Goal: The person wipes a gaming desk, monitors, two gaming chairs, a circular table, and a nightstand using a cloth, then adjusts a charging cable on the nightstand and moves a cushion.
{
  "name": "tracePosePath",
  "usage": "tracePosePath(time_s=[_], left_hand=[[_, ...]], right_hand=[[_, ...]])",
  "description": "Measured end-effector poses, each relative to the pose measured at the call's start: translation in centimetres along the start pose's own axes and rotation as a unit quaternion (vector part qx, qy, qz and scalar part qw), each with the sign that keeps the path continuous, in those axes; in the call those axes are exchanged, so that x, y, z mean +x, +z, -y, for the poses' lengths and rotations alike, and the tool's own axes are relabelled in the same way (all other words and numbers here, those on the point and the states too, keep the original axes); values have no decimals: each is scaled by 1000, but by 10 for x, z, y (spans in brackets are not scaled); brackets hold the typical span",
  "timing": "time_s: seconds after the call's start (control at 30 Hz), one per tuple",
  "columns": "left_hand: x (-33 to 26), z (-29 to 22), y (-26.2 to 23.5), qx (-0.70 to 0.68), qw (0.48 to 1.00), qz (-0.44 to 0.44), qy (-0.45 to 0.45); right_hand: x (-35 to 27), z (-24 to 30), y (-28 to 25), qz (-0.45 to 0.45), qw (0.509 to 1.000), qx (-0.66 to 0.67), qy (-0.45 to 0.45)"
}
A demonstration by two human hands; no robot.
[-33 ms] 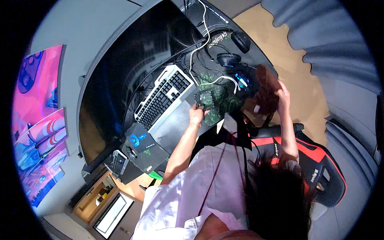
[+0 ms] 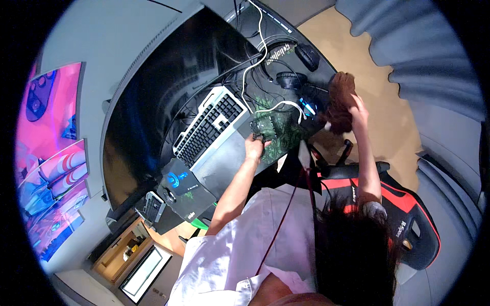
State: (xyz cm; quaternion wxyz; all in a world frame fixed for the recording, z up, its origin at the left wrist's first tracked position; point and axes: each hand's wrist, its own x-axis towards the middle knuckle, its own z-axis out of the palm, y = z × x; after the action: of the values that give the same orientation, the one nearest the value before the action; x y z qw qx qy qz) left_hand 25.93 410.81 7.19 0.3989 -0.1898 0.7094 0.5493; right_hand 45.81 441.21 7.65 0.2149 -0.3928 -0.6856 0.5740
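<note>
My left hand (image 2: 254,147) is closed on the near edge of a small see-through, dark-edged object (image 2: 264,128) over the patterned desk mat (image 2: 284,138); its exact kind is unclear. Bunched in my right hand (image 2: 360,111) is a dark brown cloth (image 2: 341,94), held up beyond the desk's right edge. Left of my left hand lies a white-framed keyboard (image 2: 212,122) with black keys. A mouse with a blue glow (image 2: 308,106) sits between the two hands, next to a white cable (image 2: 284,102).
Black headphones (image 2: 292,79) and tangled cords lie on the far part of the desk. A large dark monitor (image 2: 168,76) stands behind the keyboard. A black-and-red chair (image 2: 408,204) is at my right. Another mat (image 2: 191,186) lies farther left.
The brown cloth and my right hand have shifted slightly; the cloth was smeared by motion and now shows more sharply. My left hand keeps its hold on the see-through object.
</note>
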Motion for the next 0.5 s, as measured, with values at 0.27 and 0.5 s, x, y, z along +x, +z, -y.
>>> tracePosePath(time_s=[0.27, 0.5], left_hand=[[-11, -42, -20, 240, 968, 63, -31], [-81, -112, 50, -16, 936, 341, 87]], right_hand=[[48, -11, 8, -60, 987, -143, -45], [-17, 160, 52, 84, 995, -61, 13]])
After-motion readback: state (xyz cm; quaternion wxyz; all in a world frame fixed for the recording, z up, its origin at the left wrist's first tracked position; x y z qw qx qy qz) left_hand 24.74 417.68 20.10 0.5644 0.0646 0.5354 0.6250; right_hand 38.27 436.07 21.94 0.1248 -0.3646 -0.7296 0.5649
